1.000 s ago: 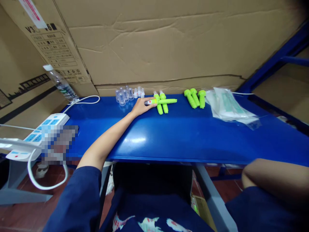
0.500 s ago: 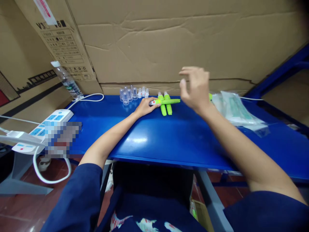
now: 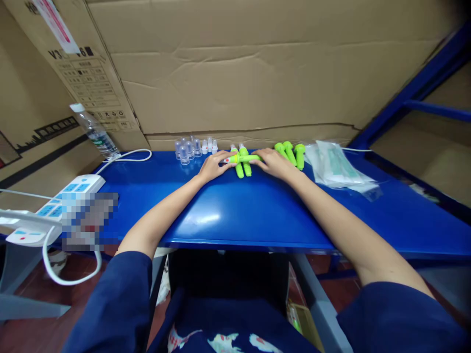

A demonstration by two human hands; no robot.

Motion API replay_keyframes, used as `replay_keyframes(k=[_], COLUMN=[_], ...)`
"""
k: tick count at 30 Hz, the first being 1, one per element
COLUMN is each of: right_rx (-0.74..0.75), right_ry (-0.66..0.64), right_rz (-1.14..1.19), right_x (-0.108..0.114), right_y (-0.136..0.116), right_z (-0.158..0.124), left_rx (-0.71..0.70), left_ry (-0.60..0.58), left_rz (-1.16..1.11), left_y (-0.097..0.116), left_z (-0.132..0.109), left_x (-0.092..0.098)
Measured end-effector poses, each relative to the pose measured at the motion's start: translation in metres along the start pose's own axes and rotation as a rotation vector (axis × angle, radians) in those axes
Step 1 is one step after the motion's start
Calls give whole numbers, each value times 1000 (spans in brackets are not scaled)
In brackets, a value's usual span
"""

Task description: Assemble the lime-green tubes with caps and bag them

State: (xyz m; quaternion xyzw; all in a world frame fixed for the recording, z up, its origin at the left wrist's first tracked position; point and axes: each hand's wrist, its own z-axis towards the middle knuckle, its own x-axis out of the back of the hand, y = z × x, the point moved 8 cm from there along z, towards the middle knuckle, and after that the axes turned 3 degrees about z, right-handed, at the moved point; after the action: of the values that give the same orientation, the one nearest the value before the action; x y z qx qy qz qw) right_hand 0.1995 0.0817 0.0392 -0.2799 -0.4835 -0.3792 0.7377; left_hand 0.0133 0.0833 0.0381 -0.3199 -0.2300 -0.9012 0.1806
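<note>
A lime-green pen-shaped device (image 3: pixel 243 158) lies crosswise on two other green pens (image 3: pixel 243 168) at the back of the blue table (image 3: pixel 235 211). My left hand (image 3: pixel 212 165) grips its left end, which has a white and red tip. My right hand (image 3: pixel 273 163) rests on its right end, fingers curled over it. Both forearms stretch across the table.
Small clear caps (image 3: pixel 188 147) stand left of the pens. Three more green pens (image 3: pixel 290 152) and clear plastic bags (image 3: pixel 336 166) lie to the right. A water bottle (image 3: pixel 94 131), a white power strip (image 3: pixel 55 203) and its cable are at the left. Cardboard (image 3: pixel 235 73) walls the back.
My right hand, raised in the air half a second ago, has come down onto the right end of the crosswise pen. My left hand has stayed on its left end.
</note>
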Motion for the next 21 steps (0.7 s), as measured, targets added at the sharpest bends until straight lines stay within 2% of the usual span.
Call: replay_keyframes(k=[9, 21], right_rx=[-55, -126], right_ry=[-88, -209], right_rz=[-87, -87], right_x=[4, -2], right_y=[-11, -21], right_z=[-2, -7], left_rx=[125, 101], left_ry=[-16, -124], left_rz=[-8, 24], left_y=[-13, -13], left_z=[0, -1], left_x=[-1, -9])
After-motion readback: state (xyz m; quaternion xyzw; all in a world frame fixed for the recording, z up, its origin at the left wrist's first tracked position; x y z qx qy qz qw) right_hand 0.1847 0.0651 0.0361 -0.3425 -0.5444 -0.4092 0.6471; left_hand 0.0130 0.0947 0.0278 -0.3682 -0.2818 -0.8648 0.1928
